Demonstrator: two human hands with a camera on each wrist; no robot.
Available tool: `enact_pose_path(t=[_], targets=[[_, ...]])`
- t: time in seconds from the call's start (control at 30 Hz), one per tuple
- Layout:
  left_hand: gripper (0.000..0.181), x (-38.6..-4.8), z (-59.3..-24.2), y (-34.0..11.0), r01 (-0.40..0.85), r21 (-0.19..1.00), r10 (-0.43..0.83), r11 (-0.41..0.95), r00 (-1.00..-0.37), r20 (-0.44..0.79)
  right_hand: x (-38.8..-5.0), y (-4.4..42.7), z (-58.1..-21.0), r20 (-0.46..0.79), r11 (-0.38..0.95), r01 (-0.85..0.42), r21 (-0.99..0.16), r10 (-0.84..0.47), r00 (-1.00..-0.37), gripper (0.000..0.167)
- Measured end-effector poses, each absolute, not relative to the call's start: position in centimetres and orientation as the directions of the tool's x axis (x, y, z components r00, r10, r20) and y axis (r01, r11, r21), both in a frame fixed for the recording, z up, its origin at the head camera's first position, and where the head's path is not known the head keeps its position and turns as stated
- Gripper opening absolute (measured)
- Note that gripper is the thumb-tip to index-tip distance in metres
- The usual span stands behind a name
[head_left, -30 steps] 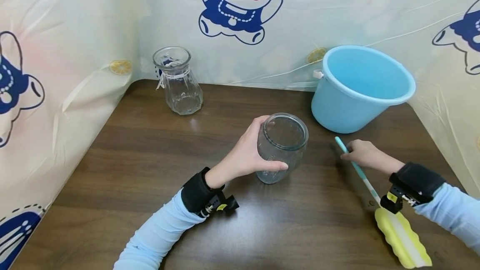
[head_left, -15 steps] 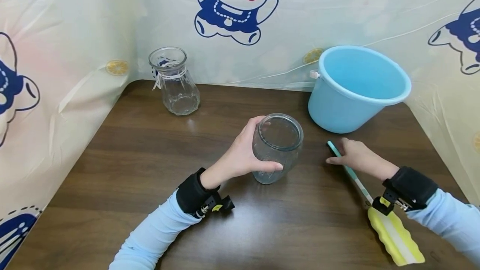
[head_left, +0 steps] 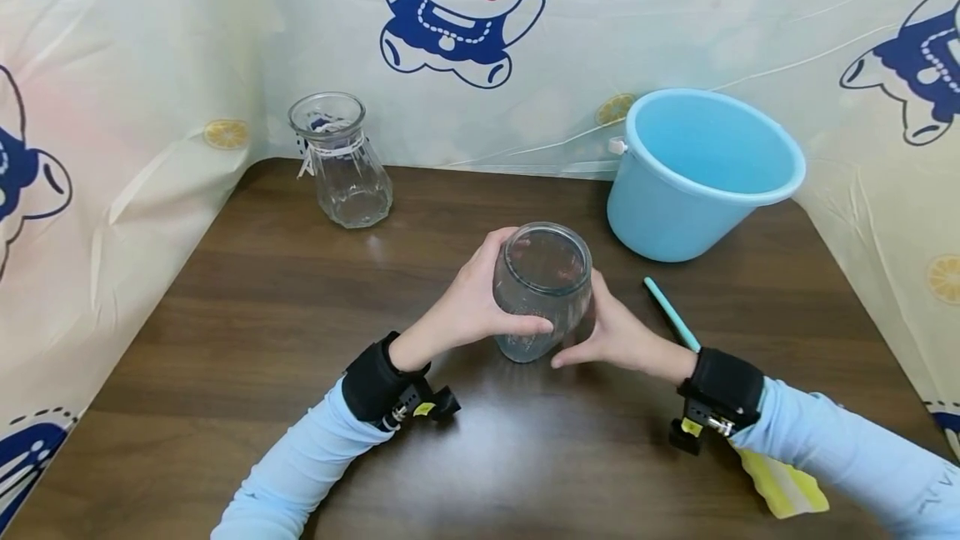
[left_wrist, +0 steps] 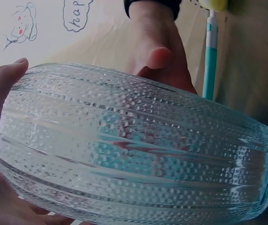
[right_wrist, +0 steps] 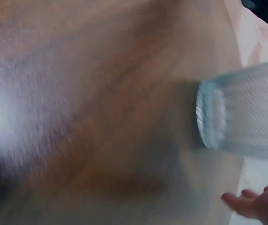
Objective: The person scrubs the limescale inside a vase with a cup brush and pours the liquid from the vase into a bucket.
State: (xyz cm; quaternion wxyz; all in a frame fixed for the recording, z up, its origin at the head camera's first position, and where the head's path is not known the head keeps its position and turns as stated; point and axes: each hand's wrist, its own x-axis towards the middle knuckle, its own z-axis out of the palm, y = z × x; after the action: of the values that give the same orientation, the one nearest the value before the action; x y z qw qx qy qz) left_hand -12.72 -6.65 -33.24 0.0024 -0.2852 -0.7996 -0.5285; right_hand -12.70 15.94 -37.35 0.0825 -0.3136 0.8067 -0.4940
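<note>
My left hand (head_left: 467, 300) grips a clear glass jar (head_left: 542, 294) from its left side, thumb across the front. Textured with small bumps and ribs, the jar (left_wrist: 138, 145) fills much of the left wrist view. I cannot tell whether its base touches the table. My right hand (head_left: 626, 333) is at the jar's right side with thumb and fingers spread; in the right wrist view a gap shows between its fingers (right_wrist: 239, 204) and the glass. A sponge brush with a teal handle (head_left: 671, 313) and yellow head (head_left: 783, 486) lies under the right forearm, partly hidden.
A light blue bucket (head_left: 671, 219) stands at the back right of the brown wooden table (head_left: 247, 373). At the back left is a glass vase (head_left: 352, 186) with a white string round its neck. Printed sheeting (head_left: 570, 32) borders the table behind and at the sides.
My right hand has let go of the sponge brush's handle, leaving it on the table, and has moved left to the jar. The left hand keeps its grip on the jar.
</note>
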Motion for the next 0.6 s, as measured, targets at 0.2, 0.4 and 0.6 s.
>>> enact_pose_path(t=[0.2,0.4,0.6], targets=[[0.093,-12.7,-33.3,-6.1,0.489,0.837,0.422,0.247,-0.832,0.361,-12.0,14.0,-36.8,0.268,0.231,-0.462,-0.856,-0.566,-0.779,0.11],[0.09,-12.5,-32.3,-4.8,0.475,0.835,0.413,0.276,-0.844,0.344,-10.9,13.6,-35.3,0.315,0.205,-0.474,-0.856,-0.52,-0.794,0.09],[0.089,-13.9,-28.4,-3.8,0.468,0.808,0.436,0.357,-0.849,0.299,-11.7,14.1,-34.0,0.368,0.101,-0.462,-0.881,-0.467,-0.804,0.081]])
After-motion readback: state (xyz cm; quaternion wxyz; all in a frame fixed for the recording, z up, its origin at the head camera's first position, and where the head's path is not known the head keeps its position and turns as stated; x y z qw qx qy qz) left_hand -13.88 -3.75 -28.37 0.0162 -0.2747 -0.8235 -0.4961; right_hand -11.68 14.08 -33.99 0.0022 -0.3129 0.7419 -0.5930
